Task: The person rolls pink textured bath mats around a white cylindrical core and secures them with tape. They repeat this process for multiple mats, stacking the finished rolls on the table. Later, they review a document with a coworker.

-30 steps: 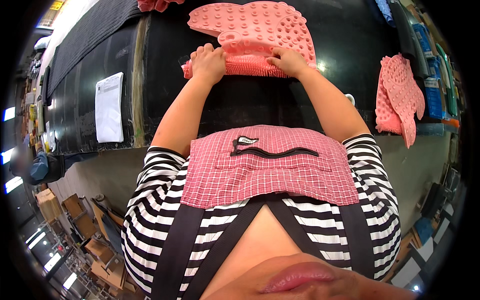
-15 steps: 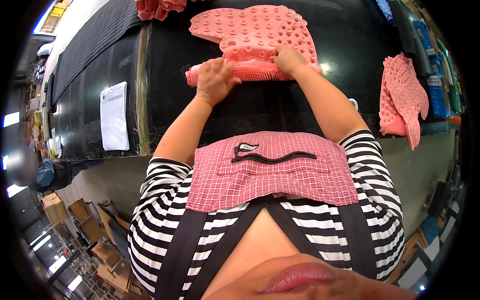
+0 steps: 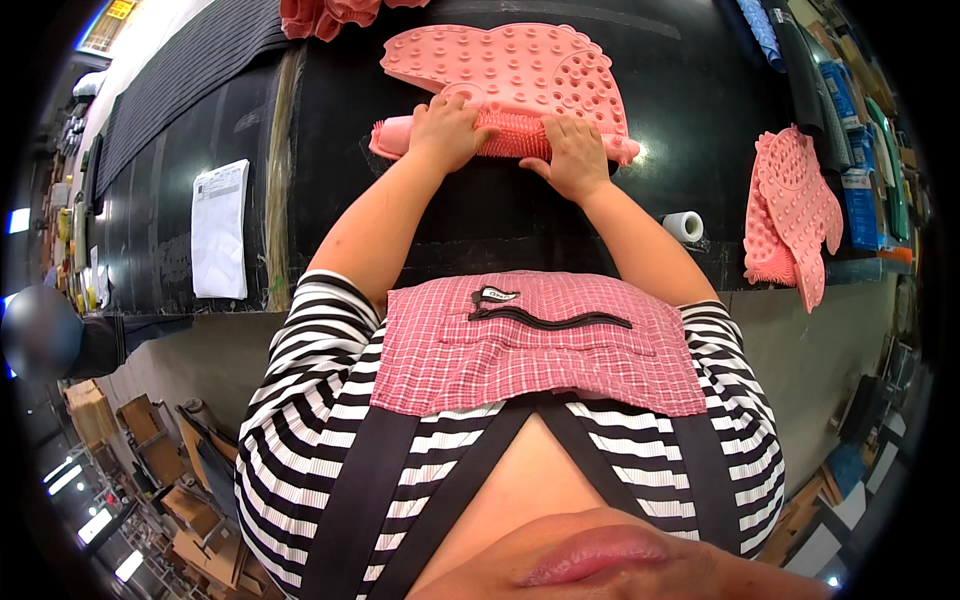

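A pink rubber mat (image 3: pixel 520 70) with suction cups lies on the black table, its near edge rolled into a tube with soft bristles outward. My left hand (image 3: pixel 447 132) curls over the left part of the roll, fingers on top and thumb along the near side. My right hand (image 3: pixel 577 158) wraps the right part the same way, thumb pointing left. A short bristled stretch of the roll shows between the two hands, and the flat part spreads beyond them. The undersides of the fingers' grip are hidden.
A folded pink mat (image 3: pixel 795 210) hangs over the table's right edge. A small white roll (image 3: pixel 684 227) stands right of my right forearm. Papers (image 3: pixel 220 230) lie on the left, beyond a taped seam (image 3: pixel 282 180). More pink mats (image 3: pixel 325 15) and ribbed black matting (image 3: pixel 190 80) lie farther back.
The near edge is rolled a little farther away from me. My left hand has moved right and wrapped the roll; my right hand has come down from the flat part onto it.
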A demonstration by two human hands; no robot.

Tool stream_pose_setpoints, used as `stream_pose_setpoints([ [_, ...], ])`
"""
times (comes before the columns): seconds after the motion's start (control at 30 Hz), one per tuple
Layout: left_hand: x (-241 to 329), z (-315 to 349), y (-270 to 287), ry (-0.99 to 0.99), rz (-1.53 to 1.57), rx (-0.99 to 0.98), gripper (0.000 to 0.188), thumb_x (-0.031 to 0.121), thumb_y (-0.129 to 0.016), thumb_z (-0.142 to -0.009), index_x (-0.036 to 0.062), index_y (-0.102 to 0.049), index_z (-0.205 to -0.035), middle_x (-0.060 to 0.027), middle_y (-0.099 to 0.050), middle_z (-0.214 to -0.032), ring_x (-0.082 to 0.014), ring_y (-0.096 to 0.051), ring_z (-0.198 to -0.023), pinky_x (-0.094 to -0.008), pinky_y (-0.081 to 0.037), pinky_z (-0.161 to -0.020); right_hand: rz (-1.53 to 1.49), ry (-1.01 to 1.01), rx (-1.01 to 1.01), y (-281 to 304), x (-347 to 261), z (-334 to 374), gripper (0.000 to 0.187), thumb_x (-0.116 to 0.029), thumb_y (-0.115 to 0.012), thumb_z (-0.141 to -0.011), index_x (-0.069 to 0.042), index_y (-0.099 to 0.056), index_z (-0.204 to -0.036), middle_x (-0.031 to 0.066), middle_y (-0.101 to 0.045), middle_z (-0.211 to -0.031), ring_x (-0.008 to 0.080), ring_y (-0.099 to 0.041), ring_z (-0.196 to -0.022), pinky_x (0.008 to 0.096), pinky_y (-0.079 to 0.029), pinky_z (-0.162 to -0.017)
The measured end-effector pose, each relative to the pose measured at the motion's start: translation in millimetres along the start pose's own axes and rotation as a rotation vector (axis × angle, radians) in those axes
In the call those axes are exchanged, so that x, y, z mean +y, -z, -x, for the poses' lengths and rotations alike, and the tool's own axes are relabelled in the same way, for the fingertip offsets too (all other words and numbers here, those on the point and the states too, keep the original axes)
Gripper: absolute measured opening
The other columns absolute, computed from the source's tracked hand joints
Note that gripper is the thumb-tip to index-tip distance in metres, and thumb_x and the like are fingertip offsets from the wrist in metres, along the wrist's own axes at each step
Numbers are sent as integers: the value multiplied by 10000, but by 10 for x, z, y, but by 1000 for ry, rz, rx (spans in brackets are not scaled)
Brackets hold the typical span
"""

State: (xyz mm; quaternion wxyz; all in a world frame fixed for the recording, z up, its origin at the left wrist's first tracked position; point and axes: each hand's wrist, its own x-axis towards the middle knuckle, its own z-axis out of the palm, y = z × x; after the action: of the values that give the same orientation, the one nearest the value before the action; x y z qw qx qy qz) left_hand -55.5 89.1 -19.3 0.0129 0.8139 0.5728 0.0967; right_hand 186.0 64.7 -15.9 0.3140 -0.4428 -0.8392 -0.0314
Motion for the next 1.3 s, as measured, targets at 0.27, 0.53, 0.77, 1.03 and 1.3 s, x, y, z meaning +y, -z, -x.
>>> stream_pose_setpoints([
  [0.27,11,44,274,20,107,-576,694,637,-446,-990,20,-758,-1057,-219,-726,-1118,-397,-676,-1078,-497,-508,-962,-57,-277,-755,139,79,-110,635,-671,-635,-868,-66,-721,-1038,172,-728,-1031,387,-680,-1001,502,-520,-862],
  [0.53,236,543,368,205,293,-482,536,546,-556,-974,39,-721,-1026,-213,-732,-1020,-406,-685,-994,-482,-508,-896,-174,-353,-949,189,-30,-31,602,-610,-664,-879,-73,-682,-1151,160,-719,-1080,372,-663,-1050,481,-506,-919],
  [0.77,185,366,382,121,301,-625,503,520,-541,-990,57,-730,-1036,-213,-729,-1039,-397,-686,-999,-471,-508,-924,-130,91,-200,156,-361,481,624,-533,-784,-767,-49,-645,-1136,141,-640,-1110,345,-589,-1068,469,-447,-941],
  [1.03,115,606,258,273,408,-316,440,424,-607,-969,39,-660,-1175,-235,-693,-1118,-428,-681,-1007,-487,-524,-891,-92,-29,-521,-90,-322,167,670,-651,-751,-747,-20,-649,-949,136,-636,-1004,335,-626,-957,439,-505,-866],
  [1.3,387,805,114,-40,50,181,495,507,-657,-900,49,-687,-1085,-130,-663,-1151,-330,-591,-1124,-536,-342,-1059,-273,-379,-997,-70,-122,-510,579,-588,-690,-885,-28,-713,-1030,205,-721,-955,373,-693,-893,465,-527,-796],
])
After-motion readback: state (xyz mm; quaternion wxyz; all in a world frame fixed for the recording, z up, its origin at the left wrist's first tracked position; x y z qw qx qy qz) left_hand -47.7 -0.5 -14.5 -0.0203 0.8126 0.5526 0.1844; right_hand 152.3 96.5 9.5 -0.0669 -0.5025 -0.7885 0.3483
